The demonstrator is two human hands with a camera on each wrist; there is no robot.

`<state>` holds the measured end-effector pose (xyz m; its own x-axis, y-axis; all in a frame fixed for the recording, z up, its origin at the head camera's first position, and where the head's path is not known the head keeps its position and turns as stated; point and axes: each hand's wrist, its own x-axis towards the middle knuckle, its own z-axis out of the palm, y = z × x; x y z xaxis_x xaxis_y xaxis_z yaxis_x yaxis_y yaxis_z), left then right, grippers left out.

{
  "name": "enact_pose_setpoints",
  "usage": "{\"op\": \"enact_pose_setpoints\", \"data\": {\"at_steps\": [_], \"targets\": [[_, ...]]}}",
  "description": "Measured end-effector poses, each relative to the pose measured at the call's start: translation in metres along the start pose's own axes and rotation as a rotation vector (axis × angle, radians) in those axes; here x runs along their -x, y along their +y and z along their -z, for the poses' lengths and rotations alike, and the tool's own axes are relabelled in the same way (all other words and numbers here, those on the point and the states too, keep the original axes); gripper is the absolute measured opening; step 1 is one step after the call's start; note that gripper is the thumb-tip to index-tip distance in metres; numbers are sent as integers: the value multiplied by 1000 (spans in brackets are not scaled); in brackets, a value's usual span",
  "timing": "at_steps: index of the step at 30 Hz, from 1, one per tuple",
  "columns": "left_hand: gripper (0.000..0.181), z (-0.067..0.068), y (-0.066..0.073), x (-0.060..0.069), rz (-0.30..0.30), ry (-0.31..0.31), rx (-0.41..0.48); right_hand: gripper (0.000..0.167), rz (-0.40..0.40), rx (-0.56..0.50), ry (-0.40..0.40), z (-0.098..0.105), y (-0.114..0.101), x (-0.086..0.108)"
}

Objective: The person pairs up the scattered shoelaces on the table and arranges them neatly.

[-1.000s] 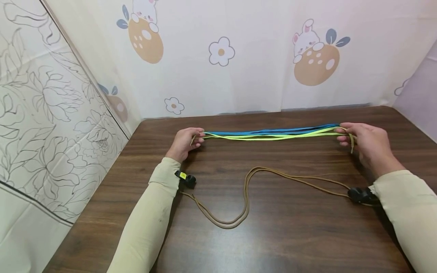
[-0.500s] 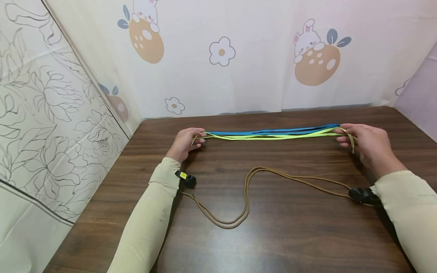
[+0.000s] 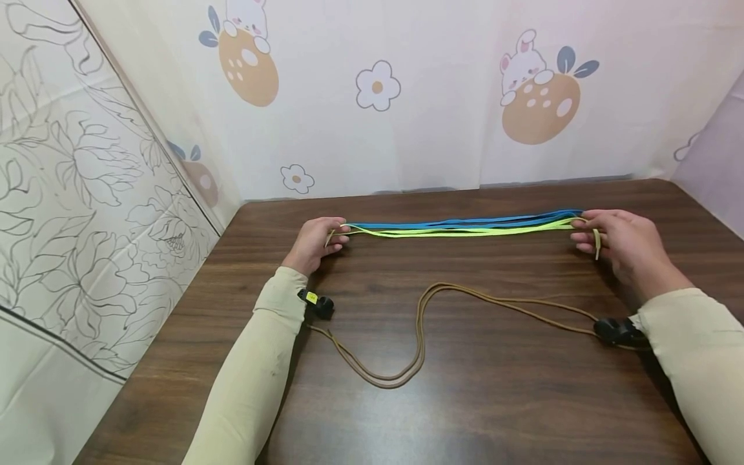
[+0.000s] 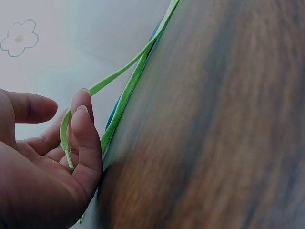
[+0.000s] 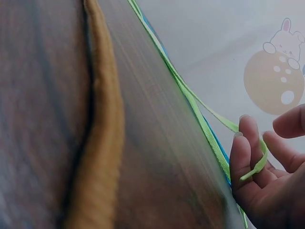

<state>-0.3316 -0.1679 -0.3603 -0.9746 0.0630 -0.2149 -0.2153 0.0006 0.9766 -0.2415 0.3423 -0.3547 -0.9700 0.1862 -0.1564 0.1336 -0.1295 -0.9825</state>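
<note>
A yellow-green shoelace (image 3: 453, 235), doubled into strands, runs across the far part of the table beside a blue shoelace (image 3: 465, 221). At its left end my left hand (image 3: 314, 247) holds one green strand between curled fingers. The strand's tip hangs over them in the left wrist view. My right hand (image 3: 635, 248) holds the other end likewise, and the green tip (image 5: 257, 167) droops past its fingers. Another green strand and the blue lace pass behind both hands. Closer to me, a doubled brown shoelace (image 3: 420, 323) lies in a wavy line.
The brown wooden table (image 3: 465, 413) reaches back to a patterned curtain (image 3: 433, 142). Another flower-print sheet (image 3: 87, 194) hangs at the left. Black wrist cameras sit over the brown lace's two ends, the left camera (image 3: 318, 303) and the right camera (image 3: 617, 331).
Both hands stay nearly in place. The green tip hanging from the right hand has shifted slightly, and the green strands lie a little closer together near that hand.
</note>
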Motion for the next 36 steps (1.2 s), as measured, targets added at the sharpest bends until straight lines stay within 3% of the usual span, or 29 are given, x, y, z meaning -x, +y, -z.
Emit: {"op": "enact_pose_setpoints", "data": {"at_steps": [23, 36], "targets": [[35, 5, 2, 0, -8, 7, -10, 23, 0, -14, 25, 2, 1, -3], [37, 7, -1, -2, 11, 14, 11, 20, -8, -99, 74, 2, 6, -2]]}}
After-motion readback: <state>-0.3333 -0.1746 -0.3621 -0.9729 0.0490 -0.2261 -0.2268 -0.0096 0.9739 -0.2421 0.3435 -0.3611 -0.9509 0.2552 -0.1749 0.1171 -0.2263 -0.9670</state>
